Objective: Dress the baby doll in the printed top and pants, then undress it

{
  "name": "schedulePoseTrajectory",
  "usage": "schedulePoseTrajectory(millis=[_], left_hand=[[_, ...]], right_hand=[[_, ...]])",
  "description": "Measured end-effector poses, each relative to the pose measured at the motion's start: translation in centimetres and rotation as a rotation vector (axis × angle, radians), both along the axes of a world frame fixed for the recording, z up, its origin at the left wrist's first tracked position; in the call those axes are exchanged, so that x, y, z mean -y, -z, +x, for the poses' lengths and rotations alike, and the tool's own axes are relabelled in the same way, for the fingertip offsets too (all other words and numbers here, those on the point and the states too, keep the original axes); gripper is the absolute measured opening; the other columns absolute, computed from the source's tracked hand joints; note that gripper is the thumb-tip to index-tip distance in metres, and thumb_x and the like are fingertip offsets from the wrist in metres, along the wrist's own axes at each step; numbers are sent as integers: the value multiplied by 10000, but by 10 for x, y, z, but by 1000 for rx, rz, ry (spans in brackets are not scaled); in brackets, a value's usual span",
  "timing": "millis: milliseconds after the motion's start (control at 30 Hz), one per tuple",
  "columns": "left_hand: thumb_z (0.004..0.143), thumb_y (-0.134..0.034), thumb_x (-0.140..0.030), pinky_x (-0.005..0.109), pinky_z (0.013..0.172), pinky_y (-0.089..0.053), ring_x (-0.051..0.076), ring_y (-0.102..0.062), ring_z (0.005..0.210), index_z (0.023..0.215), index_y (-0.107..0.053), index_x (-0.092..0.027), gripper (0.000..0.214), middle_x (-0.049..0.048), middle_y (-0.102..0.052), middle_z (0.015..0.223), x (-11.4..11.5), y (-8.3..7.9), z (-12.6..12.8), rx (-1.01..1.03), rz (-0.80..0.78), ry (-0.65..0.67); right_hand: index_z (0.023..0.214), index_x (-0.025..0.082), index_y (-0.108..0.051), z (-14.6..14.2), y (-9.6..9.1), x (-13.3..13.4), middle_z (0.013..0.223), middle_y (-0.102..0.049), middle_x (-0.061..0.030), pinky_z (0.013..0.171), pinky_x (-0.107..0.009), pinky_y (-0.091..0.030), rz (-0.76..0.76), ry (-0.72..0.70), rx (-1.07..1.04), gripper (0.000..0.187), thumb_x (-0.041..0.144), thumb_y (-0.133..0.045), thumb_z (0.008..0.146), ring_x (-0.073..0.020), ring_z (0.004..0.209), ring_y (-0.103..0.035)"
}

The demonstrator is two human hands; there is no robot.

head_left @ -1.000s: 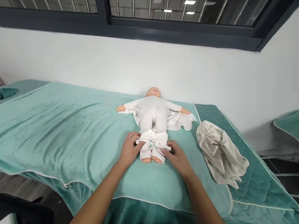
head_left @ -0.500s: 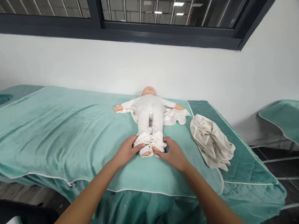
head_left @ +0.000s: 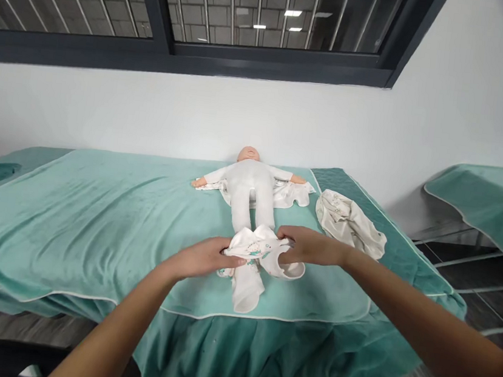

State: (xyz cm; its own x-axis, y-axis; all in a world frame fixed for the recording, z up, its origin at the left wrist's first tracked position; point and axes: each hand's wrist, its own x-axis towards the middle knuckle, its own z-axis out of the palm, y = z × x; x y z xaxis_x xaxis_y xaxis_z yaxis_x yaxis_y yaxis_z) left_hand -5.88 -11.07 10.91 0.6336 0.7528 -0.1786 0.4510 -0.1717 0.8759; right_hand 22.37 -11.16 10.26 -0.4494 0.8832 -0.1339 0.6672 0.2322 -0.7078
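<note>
White printed trousers (head_left: 252, 251) bunched at foot end of doll (head_left: 252, 182), left hand (head_left: 201, 258) pinching one side, right hand (head_left: 311, 246) gripping other. Doll face-up, arms spread, on green cover (head_left: 91, 224); crumpled cloth (head_left: 350, 224) near, window (head_left: 271, 61) above.

Rumpled white printed trousers (head_left: 252, 253) at foot end of supine doll (head_left: 251, 179)

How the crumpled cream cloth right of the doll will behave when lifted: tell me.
The cloth is likely floppy, lying in loose folds. It is probably light for its size, as only fabric shows. Slumped on the bed, it seems unlikely to roll.
</note>
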Motion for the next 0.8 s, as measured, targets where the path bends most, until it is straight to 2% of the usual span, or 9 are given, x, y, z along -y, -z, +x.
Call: schedulePoseTrajectory(millis=[67,167,300,433,533,600,633,733,800], left_hand=[[753,-707,-486,279,593,-484,227,-670,733,890,-753,-236,288,26,-751,863,-4,-19,-3,-9,42,27],[698,-745,-521,266,591,-476,213,-657,698,877,-743,-258,318,14,-731,816,-16,-47,-10,-149,217,72],[581,-812,-559,251,582,-430,195,-618,621,778,-710,-240,389,8,-659,697,-37,-88,-13,-469,438,131],[627,-772,-567,301,773,-448,243,-660,799,792,-724,-213,393,23,-630,694,-50,-139,-1,-749,494,18],[610,-731,-639,366,902,-426,303,-647,960,863,-749,-245,469,60,-698,807,-53,-179,8,-997,550,-29],[579,-710,-697,404,946,-407,348,-626,1033,909,-761,-249,558,95,-720,898,-56,-200,11,-1139,580,-36],[572,-698,-717,419,959,-399,364,-616,1059,929,-764,-246,595,107,-721,925,-58,-207,11,-1178,591,-41],[609,-660,-736,437,985,-381,375,-593,1113,999,-759,-249,632,114,-706,951,-70,-220,7,-1155,660,-60],[662,-622,-732,453,992,-370,373,-588,1120,1020,-750,-239,623,108,-685,931,-79,-224,4,-1100,753,-100]], right_hand=[[846,238,-650,3,-23,-5,826,-664,-1,571,-280,-356,-52,-102,19,287,471,-730,697,-183,694,-545],[831,219,-675,4,-60,-20,798,-653,-12,569,-281,-354,-49,-217,83,346,527,-745,690,-184,699,-552],[724,187,-679,-7,-112,-44,692,-619,5,577,-276,-350,0,-208,273,422,571,-809,606,-152,633,-541],[643,171,-613,-31,-166,-52,686,-607,24,652,-288,-395,204,-27,293,496,652,-733,669,-155,694,-592],[727,151,-658,-47,-203,-50,732,-645,-6,732,-340,-420,295,-104,601,592,704,-791,564,-225,796,-634],[798,144,-681,-50,-223,-51,819,-676,-33,799,-360,-437,357,-144,736,630,741,-747,612,-276,919,-650],[813,143,-683,-50,-231,-54,870,-684,-37,830,-360,-445,405,-136,716,632,757,-696,666,-288,981,-649],[794,137,-674,-42,-247,-64,985,-691,-24,904,-341,-461,530,-58,462,620,749,-572,794,-280,1102,-631],[765,119,-671,-36,-253,-67,964,-696,-32,938,-359,-462,596,34,265,598,709,-583,816,-281,1105,-635]])
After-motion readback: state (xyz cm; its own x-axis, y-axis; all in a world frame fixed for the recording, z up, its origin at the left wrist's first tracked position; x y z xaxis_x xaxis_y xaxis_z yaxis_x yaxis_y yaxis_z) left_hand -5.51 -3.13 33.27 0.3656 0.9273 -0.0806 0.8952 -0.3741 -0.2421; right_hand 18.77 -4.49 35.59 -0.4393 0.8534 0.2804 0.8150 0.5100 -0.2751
